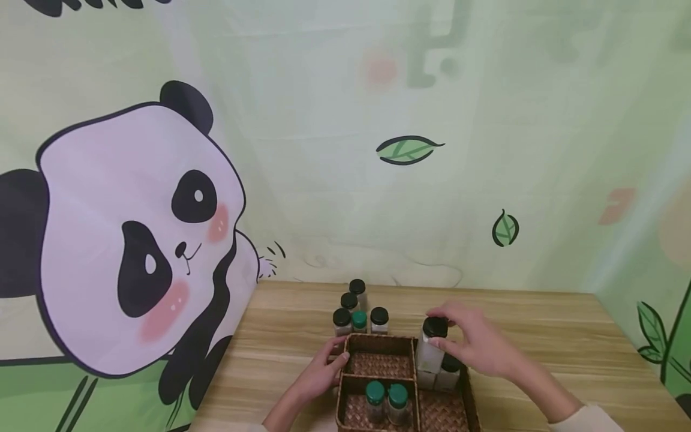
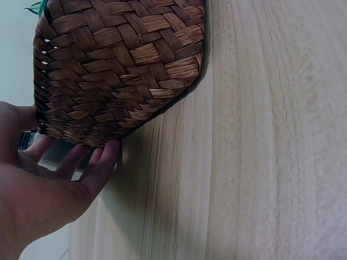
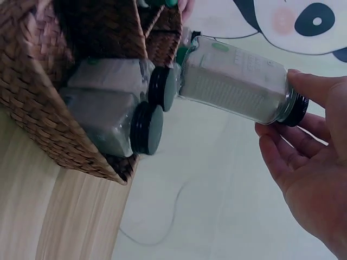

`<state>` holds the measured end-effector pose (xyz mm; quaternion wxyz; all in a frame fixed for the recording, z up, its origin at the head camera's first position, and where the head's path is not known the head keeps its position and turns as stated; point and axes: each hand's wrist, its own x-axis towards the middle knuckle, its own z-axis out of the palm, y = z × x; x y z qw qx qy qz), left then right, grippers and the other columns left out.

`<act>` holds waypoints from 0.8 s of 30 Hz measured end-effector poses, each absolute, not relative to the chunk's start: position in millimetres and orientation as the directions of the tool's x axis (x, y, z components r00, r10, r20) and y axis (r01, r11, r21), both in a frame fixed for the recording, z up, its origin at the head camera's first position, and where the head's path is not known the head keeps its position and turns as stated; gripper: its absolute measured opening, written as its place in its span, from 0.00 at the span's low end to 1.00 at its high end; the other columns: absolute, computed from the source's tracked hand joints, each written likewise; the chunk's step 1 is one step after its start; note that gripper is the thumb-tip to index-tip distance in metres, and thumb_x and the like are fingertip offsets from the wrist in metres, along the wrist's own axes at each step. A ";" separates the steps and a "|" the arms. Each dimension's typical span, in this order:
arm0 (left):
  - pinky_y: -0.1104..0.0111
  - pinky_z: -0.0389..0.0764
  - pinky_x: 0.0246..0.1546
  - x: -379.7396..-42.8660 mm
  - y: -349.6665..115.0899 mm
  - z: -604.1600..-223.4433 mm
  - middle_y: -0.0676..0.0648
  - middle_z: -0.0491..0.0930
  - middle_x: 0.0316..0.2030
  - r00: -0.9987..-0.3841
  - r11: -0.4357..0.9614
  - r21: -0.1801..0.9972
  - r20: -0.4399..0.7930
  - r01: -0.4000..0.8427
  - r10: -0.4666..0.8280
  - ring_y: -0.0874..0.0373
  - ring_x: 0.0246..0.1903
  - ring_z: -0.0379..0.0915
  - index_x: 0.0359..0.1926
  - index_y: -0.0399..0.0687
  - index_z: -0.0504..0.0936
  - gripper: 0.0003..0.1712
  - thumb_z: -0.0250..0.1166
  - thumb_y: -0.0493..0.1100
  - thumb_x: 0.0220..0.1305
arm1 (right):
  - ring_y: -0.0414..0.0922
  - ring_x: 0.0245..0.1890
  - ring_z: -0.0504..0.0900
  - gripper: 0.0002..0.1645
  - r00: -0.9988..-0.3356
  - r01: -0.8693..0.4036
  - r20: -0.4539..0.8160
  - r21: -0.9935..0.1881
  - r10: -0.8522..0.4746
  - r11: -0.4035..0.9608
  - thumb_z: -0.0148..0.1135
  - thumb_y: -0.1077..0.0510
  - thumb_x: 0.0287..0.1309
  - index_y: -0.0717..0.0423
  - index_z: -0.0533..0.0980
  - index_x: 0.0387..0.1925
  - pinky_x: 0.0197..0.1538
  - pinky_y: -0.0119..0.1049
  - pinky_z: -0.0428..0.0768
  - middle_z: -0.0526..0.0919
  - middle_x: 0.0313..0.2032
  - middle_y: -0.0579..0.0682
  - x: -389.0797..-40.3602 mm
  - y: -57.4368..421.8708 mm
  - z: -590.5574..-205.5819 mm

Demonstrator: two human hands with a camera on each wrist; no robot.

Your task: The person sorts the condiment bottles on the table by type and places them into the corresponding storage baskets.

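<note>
A spice jar point(image 1: 430, 355) with a black lid is pinched near its lid by my right hand point(image 1: 477, 341), above the right compartment of a brown woven basket point(image 1: 380, 336). In the right wrist view the jar point(image 3: 234, 82) is clear glass with a pale label and whitish contents. Below it, two black-lidded jars point(image 3: 111, 116) stand side by side inside the basket. My left hand point(image 2: 51, 184) grips the basket's far left corner, its fingers against the woven outer wall point(image 2: 122, 70). Two green-lidded jars point(image 1: 386, 401) stand in the near left compartment.
Behind the basket stand several black-lidded jars point(image 1: 349, 301) and one green-lidded jar point(image 1: 359, 320). The wooden table point(image 1: 286, 336) ends at a pale green wall cloth point(image 1: 324, 198) with a printed panda and leaves.
</note>
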<state>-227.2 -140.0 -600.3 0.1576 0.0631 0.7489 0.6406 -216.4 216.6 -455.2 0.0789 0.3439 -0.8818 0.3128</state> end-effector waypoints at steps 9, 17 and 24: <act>0.49 0.87 0.52 -227.5 -140.6 -600.5 0.31 0.67 0.68 -0.943 0.174 0.980 -0.150 -0.101 0.296 0.33 0.68 0.68 0.79 0.42 0.62 0.30 0.54 0.47 0.84 | 0.46 0.55 0.83 0.23 -0.756 -0.640 0.277 -0.501 -0.593 0.582 0.69 0.43 0.71 0.51 0.81 0.59 0.55 0.51 0.86 0.84 0.54 0.42 -195.7 219.8 -471.0; 0.48 0.87 0.51 -226.2 -139.8 -599.5 0.30 0.66 0.69 -0.945 0.175 0.980 -0.146 -0.097 0.292 0.32 0.67 0.68 0.79 0.41 0.61 0.30 0.54 0.46 0.84 | 0.47 0.53 0.83 0.24 -0.731 -0.651 0.223 -0.513 -0.645 0.560 0.73 0.47 0.68 0.53 0.80 0.58 0.52 0.49 0.85 0.84 0.53 0.43 -190.4 224.2 -496.8; 0.49 0.87 0.52 -225.8 -139.1 -600.0 0.31 0.67 0.68 -0.944 0.182 0.979 -0.148 -0.096 0.296 0.33 0.67 0.69 0.79 0.41 0.62 0.30 0.54 0.47 0.84 | 0.43 0.52 0.82 0.24 -0.760 -0.579 0.111 -0.562 -0.640 0.590 0.73 0.46 0.67 0.50 0.80 0.59 0.51 0.46 0.85 0.82 0.52 0.38 -188.2 220.8 -516.5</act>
